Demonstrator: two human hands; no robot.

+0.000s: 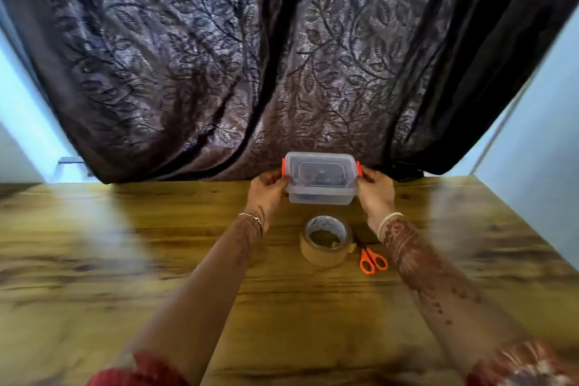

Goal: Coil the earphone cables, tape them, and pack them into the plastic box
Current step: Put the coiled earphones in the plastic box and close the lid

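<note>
You held the plastic box (321,178) at the far middle of the table (156,260), lid on, with its long axis running left to right. Your left hand (268,189) gripped the left end and your right hand (376,189) the right end, fingers curled beside the orange clips (359,168). Neither hand was nearer. The dark contents were indistinct. The tape roll (326,244) lay nearer you.

The wooden table (125,260) carries a roll of brown tape (322,256) lying flat, with orange-handled scissors (369,253) just beside it on the right. Beyond them stands a plastic box (321,197), lid on, near the far edge; whether it rests on the wood is unclear.
</note>
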